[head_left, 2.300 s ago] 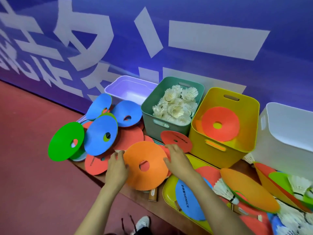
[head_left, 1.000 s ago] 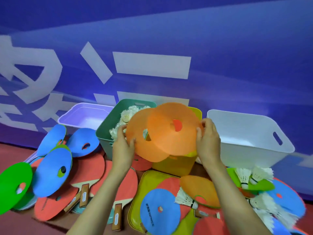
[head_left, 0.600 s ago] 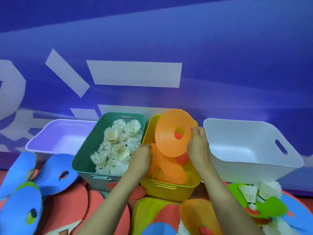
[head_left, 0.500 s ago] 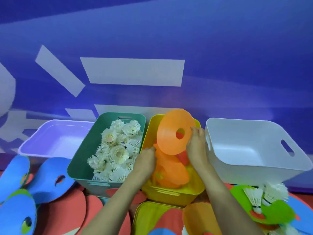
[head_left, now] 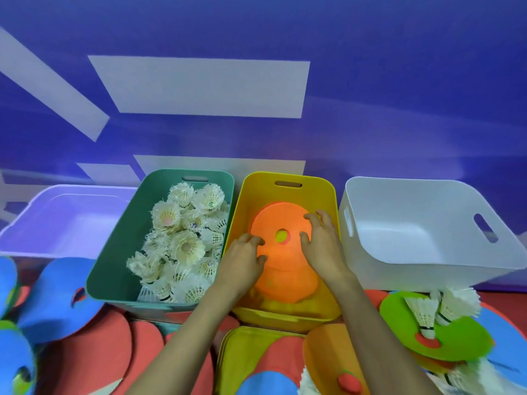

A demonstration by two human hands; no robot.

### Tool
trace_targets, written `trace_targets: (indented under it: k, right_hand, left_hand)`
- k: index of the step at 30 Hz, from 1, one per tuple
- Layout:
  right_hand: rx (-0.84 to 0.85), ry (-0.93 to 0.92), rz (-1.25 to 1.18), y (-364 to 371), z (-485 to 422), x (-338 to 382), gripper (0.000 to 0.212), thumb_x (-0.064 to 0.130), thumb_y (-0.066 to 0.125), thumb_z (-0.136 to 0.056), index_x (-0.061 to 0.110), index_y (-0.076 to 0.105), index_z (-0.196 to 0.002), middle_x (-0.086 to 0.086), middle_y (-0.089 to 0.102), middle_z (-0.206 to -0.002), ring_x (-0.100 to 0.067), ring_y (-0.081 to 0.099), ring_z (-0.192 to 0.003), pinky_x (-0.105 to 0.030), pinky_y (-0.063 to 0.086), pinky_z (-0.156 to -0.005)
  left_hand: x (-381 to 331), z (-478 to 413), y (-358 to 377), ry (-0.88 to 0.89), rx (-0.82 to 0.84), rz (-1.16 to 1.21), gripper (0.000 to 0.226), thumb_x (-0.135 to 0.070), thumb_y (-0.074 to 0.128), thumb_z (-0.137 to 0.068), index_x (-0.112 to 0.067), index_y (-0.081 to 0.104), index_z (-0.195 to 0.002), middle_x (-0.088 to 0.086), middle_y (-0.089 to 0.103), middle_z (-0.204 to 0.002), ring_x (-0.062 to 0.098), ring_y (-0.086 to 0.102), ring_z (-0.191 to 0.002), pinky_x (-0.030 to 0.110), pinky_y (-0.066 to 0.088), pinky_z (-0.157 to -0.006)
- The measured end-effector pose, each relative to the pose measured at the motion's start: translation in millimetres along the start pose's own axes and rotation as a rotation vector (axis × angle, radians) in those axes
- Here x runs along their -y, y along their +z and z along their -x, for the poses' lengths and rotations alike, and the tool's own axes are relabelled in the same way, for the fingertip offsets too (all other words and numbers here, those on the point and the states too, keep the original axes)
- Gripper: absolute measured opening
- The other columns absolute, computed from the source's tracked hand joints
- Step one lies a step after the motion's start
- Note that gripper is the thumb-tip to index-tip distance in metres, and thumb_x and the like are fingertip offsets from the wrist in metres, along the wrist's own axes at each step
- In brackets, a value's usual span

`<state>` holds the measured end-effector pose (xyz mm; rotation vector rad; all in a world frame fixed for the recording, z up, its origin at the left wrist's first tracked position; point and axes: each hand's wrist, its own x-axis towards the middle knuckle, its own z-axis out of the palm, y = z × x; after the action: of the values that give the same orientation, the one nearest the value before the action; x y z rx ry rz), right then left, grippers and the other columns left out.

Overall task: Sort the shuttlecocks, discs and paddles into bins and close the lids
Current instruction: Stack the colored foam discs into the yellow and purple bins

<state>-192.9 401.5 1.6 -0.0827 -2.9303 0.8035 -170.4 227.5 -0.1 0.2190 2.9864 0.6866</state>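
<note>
Both my hands are inside the yellow bin [head_left: 288, 182]. My left hand [head_left: 245, 259] and my right hand [head_left: 322, 246] rest with spread fingers on the top orange disc [head_left: 278, 223], which lies flat on other orange discs [head_left: 288, 283] in that bin. The green bin [head_left: 114, 269] to the left is full of white shuttlecocks [head_left: 182, 243]. More discs lie in front: blue ones [head_left: 54, 297] at the left, a green one [head_left: 459, 340] at the right carrying shuttlecocks [head_left: 425, 312]. Red paddles [head_left: 94, 354] lie at the lower left.
An empty lilac bin [head_left: 65, 220] stands at the far left and an empty white bin [head_left: 427, 223] at the right. A yellow lid [head_left: 242, 346] lies in front of the yellow bin with discs on it. A blue wall with white marks rises right behind the bins.
The two orange discs were carried from the table pile into the yellow bin. The upright disc in my right hand has been laid flat, and both hands now lie on top of it.
</note>
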Motion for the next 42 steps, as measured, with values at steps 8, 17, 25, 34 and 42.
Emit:
trace_targets:
  k: [8,17,25,34,42]
  right_hand:
    - [-0.102,-0.13,-0.036,-34,51,-11,0.039,0.019,0.052,-0.094,0.016,0.047,-0.132,-0.005,0.041,-0.14,-0.022,0.04,-0.127,-0.033,0.037,-0.104]
    - [-0.215,-0.21,-0.202,-78,151,-52,0.033,0.008,0.054,-0.09,0.01,0.054,-0.123,-0.008,0.05,-0.125,-0.023,0.047,-0.117,-0.033,0.038,-0.1]
    - [0.154,0.156,0.142,-53,216,-113,0.044,0.021,0.052,-0.092,0.01,0.042,-0.134,-0.013,0.035,-0.14,-0.032,0.035,-0.128,-0.038,0.033,-0.105]
    - [0.241,0.189,0.108,-33,243,-127,0.029,0.018,0.049,-0.093,0.006,0.055,-0.119,-0.014,0.05,-0.12,-0.031,0.044,-0.117,-0.033,0.039,-0.091]
    - [0.12,0.217,-0.054,-41,241,-125,0.031,0.018,0.053,-0.092,0.01,0.055,-0.122,-0.012,0.048,-0.124,-0.029,0.043,-0.119,-0.036,0.043,-0.089]
  left_hand:
    - [-33,45,-1,0.024,-0.172,0.091,0.03,-0.022,0.055,-0.092,-0.019,0.055,-0.121,0.001,0.051,-0.127,0.022,0.044,-0.12,0.033,0.04,-0.095]
    - [-88,140,25,0.26,-0.481,0.374,0.02,-0.021,0.05,-0.094,-0.017,0.06,-0.111,-0.004,0.056,-0.101,0.007,0.053,-0.086,0.026,0.046,-0.069]
    - [-87,183,97,-0.239,0.048,0.305,0.029,-0.036,0.058,-0.09,-0.015,0.052,-0.109,0.005,0.059,-0.099,0.025,0.06,-0.087,0.032,0.044,-0.069]
    - [-84,186,145,-0.586,0.219,0.779,0.041,-0.038,0.067,-0.066,-0.011,0.048,-0.09,0.016,0.071,-0.086,0.034,0.068,-0.082,0.053,0.055,-0.075]
    - [-97,198,108,-0.48,0.061,0.658,0.014,-0.001,0.049,-0.079,-0.012,0.052,-0.087,0.012,0.064,-0.075,0.033,0.067,-0.068,0.047,0.057,-0.061]
